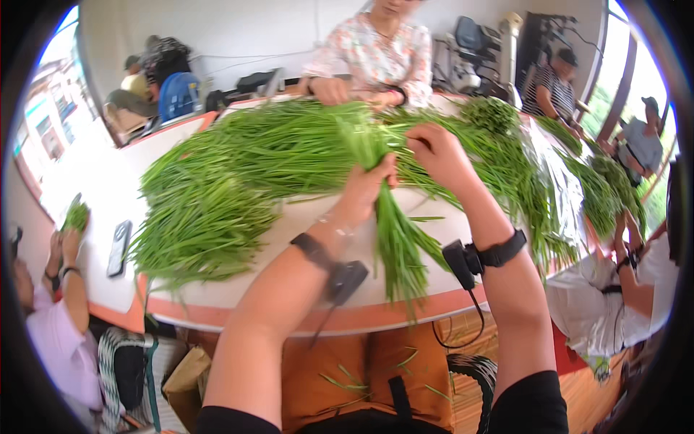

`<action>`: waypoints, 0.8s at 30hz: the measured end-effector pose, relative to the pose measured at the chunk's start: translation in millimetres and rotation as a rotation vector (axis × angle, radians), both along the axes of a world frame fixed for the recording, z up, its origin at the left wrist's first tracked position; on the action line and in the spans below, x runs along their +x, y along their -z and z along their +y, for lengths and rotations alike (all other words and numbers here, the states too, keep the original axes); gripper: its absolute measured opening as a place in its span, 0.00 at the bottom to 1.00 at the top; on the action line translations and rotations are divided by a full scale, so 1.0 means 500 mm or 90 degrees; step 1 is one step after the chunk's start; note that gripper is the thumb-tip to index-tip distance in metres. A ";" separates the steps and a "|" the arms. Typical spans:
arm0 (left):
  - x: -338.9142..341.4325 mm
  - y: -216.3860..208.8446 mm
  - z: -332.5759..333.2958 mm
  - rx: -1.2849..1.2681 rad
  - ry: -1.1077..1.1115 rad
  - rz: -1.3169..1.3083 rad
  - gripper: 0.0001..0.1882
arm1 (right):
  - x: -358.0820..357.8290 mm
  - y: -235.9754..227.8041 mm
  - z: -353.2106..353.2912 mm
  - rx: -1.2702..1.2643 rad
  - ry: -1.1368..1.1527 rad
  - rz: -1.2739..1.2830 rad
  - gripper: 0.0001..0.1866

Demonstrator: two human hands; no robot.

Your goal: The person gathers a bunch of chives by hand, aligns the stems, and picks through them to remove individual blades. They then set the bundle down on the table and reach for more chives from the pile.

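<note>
A bunch of long, flat green leaves that look like garlic chives (400, 242) is in my left hand (367, 189), its fingers wrapped round the middle. One end of the bunch points away over the heap and is blurred; the other hangs toward the table's near edge. Just to the right, my right hand (439, 152) is raised with its fingers curled together. Whether it holds a leaf, I cannot make out. A broad heap of loose chives (210, 184) covers the table beyond and to the left of my hands.
The white table (307, 249) has an orange-red edge. Across it a person (372, 54) handles chives. A phone (119, 248) lies at the left, near another person's hands (66, 246). Clear plastic (560, 177) and more greens lie at the right. Leaf scraps dot my orange-brown lap covering (325, 362).
</note>
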State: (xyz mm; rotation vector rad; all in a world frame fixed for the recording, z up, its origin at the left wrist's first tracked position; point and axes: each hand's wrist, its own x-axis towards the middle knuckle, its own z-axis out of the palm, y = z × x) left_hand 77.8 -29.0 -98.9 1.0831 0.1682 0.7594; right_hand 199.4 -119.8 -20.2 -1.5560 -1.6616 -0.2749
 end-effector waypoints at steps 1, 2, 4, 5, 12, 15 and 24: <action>0.005 -0.005 -0.003 0.020 0.009 -0.020 0.07 | -0.002 0.007 -0.004 -0.030 0.024 0.119 0.08; 0.001 -0.015 -0.008 0.023 -0.007 -0.024 0.07 | -0.016 0.010 -0.009 -0.031 0.022 0.197 0.07; -0.016 -0.037 -0.011 0.096 -0.042 -0.003 0.07 | -0.045 0.020 0.002 -0.035 0.001 0.269 0.06; -0.014 -0.040 -0.023 0.097 -0.044 -0.008 0.07 | -0.043 0.040 0.007 0.003 0.023 0.323 0.05; -0.073 -0.015 -0.028 0.003 -0.267 0.088 0.11 | -0.116 0.133 0.047 0.051 0.030 0.315 0.08; -0.073 -0.002 -0.022 -0.044 -0.329 0.115 0.13 | -0.100 0.155 0.044 -0.033 -0.029 0.366 0.06; -0.095 0.009 0.015 -0.127 -0.022 -0.070 0.14 | -0.087 0.145 0.033 -0.223 -0.105 0.493 0.14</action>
